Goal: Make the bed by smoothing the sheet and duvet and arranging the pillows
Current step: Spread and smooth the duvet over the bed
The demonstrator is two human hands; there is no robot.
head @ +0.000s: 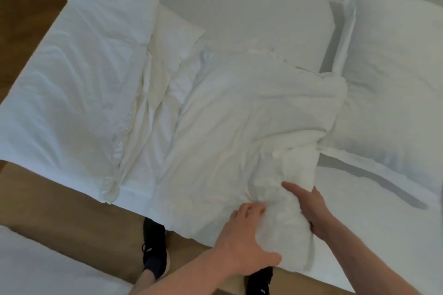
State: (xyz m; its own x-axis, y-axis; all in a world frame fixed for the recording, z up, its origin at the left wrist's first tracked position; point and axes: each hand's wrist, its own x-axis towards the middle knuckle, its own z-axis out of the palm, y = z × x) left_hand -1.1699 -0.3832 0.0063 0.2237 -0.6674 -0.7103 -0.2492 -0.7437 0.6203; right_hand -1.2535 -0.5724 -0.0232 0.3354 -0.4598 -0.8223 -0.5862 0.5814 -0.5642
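Both hands curled round one bunched duvet (251,115) end: left hand (244,242) beneath, right hand (309,208) beside.

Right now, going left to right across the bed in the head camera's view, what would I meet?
Large white pillow → smaller cream pillow → crumpled white duvet, gripped by both hands at its near end → white pillow with a flat border.

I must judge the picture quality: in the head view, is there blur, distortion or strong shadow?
Head view: soft even light, no glare; the bed edge bows from the wide-angle lens; the crumpled duvet looks smeared with little fine detail; grey shadow lies under the right pillow; both hands, left hand and right hand, are fairly sharp.
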